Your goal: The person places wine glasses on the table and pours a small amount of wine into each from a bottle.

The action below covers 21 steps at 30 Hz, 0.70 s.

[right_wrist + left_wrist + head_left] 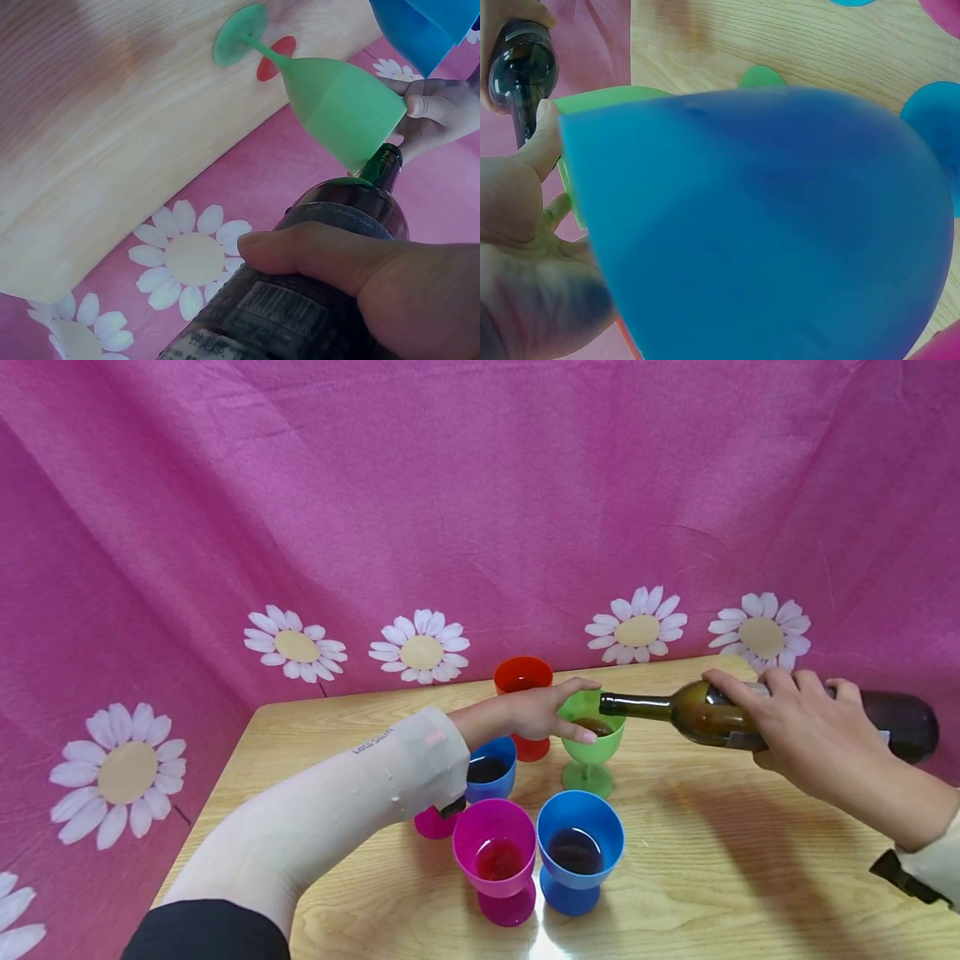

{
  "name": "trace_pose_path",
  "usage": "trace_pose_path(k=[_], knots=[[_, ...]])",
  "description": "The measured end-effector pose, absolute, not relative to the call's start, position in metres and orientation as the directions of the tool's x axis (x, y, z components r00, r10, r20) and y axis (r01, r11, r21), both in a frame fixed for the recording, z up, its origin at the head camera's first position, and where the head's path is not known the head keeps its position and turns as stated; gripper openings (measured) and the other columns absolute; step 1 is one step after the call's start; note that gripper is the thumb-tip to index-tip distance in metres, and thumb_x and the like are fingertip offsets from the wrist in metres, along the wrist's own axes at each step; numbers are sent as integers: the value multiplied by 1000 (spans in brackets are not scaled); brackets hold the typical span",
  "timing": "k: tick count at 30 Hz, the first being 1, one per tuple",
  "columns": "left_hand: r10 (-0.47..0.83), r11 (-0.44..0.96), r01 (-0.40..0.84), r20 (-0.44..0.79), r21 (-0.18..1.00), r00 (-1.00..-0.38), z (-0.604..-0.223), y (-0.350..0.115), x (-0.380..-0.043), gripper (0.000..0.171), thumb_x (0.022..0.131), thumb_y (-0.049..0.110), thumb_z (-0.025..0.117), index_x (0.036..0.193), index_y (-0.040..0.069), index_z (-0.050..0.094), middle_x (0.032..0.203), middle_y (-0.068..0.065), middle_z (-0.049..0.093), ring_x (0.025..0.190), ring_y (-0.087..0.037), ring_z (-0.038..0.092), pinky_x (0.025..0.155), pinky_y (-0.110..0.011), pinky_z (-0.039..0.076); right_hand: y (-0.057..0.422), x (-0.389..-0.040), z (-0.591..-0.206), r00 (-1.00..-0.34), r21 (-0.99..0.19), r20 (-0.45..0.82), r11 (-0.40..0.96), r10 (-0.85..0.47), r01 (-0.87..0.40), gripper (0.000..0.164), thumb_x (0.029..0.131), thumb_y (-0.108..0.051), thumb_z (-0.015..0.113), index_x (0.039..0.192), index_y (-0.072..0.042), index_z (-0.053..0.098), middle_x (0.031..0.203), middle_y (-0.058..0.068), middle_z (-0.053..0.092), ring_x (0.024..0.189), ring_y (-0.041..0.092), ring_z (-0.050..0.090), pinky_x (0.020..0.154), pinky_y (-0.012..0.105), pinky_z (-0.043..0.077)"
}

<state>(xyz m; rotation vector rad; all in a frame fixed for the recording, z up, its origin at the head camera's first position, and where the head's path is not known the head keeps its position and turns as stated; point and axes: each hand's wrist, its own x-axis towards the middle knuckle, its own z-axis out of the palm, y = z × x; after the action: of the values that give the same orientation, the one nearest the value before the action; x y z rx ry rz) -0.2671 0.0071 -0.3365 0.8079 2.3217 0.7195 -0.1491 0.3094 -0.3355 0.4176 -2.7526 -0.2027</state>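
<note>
My left hand [528,714] reaches across and holds the green goblet [597,750] near its rim, thumb on the near side. That goblet stands on the table and has dark reddish liquid inside. My right hand [813,735] grips a dark glass wine bottle [693,712] round its body, from above. The bottle lies nearly level, its mouth at the green goblet's rim. In the right wrist view the bottle neck [386,169] overlaps the goblet's edge. A blue goblet [765,225] close under the left wrist fills much of the left wrist view.
Behind the left hand stands a red goblet [532,749]. A pink goblet's base [433,824] shows under the left sleeve. Nearer me, a pink goblet [506,897] and another blue goblet [572,891] stand side by side with liquid. A pink flowered cloth [480,510] hangs behind the wooden table [697,860].
</note>
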Motion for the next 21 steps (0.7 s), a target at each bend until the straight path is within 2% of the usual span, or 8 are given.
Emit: trace_pose_path(k=[8, 14, 21], knots=[[677, 672, 366, -334, 644, -656, -338, 6, -268, 86, 94, 32, 75, 164, 29, 24, 151, -6, 49, 138, -25, 46, 108, -43, 49, 311, -149, -345, -905, 124, 312, 957, -288, -262, 107, 57, -19, 98, 149, -23, 43, 98, 22, 57, 75, 37, 54, 62, 60, 46], [679, 669, 368, -328, 646, -657, -338, 6, -268, 86, 94, 32, 75, 164, 28, 25, 151, -6, 49, 138, -25, 46, 108, -43, 49, 311, -149, -354, -914, 65, 313, 966, -259, -252, 108, 60, -19, 98, 152, -25, 40, 108, 24, 56, 81, 40, 56, 69, 64, 45], [681, 669, 374, -329, 642, -655, -338, 7, -268, 85, 94, 34, 74, 164, 31, 25, 153, -6, 48, 139, -26, 45, 110, -46, 47, 309, -151, -368, -921, -22, 321, 971, -219, -239, 105, 63, -17, 94, 152, -26, 38, 106, 25, 58, 85, 43, 57, 72, 63, 43]])
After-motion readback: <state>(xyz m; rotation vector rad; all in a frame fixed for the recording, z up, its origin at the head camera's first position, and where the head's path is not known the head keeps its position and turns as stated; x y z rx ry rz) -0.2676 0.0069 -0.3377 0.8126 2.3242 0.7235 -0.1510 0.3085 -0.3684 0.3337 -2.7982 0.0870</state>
